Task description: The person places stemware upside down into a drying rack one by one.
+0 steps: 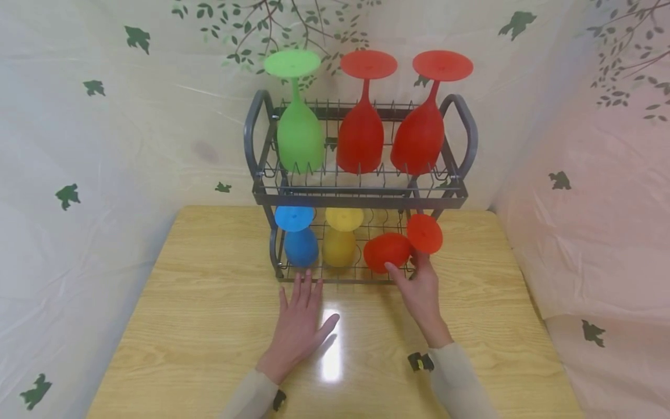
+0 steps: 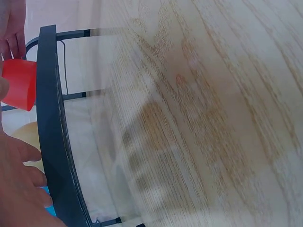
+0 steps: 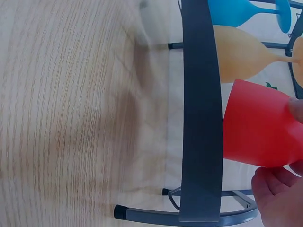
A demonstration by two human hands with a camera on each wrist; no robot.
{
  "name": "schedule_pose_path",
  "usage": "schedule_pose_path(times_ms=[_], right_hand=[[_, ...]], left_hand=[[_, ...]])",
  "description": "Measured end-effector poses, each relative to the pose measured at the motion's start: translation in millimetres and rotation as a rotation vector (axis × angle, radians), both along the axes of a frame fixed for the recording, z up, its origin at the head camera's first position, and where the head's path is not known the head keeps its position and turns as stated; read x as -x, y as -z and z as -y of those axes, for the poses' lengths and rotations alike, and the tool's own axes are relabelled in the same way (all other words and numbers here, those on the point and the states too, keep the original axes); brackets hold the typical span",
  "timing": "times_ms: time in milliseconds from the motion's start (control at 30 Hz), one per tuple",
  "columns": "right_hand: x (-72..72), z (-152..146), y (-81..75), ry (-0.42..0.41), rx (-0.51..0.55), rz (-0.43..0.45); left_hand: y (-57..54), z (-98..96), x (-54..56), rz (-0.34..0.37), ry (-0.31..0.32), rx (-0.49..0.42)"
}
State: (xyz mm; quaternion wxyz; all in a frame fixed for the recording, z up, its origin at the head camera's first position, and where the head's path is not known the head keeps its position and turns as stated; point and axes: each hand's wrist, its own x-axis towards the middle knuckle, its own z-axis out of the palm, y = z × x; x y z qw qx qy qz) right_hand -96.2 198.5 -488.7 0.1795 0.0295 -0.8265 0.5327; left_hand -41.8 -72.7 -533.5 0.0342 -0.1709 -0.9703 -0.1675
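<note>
A red wine glass point(image 1: 388, 252) is tilted on its side at the right of the lower tier, and my right hand point(image 1: 423, 291) grips it with the thumb in front and the fingers behind. In the right wrist view the red bowl point(image 3: 260, 124) reaches the rack's front bar, with fingers curled around it. My left hand point(image 1: 299, 326) has its fingers spread, fingertips at the lower front edge of the dish rack point(image 1: 361, 201). Just beyond them stand an upside-down blue wine glass point(image 1: 300, 247) and, beside it, a yellow one point(image 1: 339, 249).
On the upper tier, a green wine glass point(image 1: 300, 137) and two red ones point(image 1: 360, 139) stand upside down; the rightmost leans. The rack stands at the back of a wooden table point(image 1: 209, 314). Printed cloth point(image 1: 104, 134) hangs behind it and at both sides.
</note>
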Motion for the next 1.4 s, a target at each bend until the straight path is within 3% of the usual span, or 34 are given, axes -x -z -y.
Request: schedule_pose_path(times_ms=[433, 833, 1200, 1400], right_hand=[[16.9, 4.2, 2.8, -0.015, -0.105, 0.046], [32.4, 5.9, 1.9, -0.016, -0.268, 0.106], [35.0, 6.1, 4.0, -0.010, -0.296, 0.174], [29.9, 5.5, 3.4, -0.021, -0.296, 0.154]], left_hand=[[-1.6, 0.3, 0.1, -0.011, -0.006, 0.000], [-2.9, -1.6, 0.6, -0.005, -0.005, 0.032], [-4.6, -2.8, -0.1, 0.011, -0.009, 0.021], [-4.2, -2.5, -1.6, 0.010, -0.013, -0.009]])
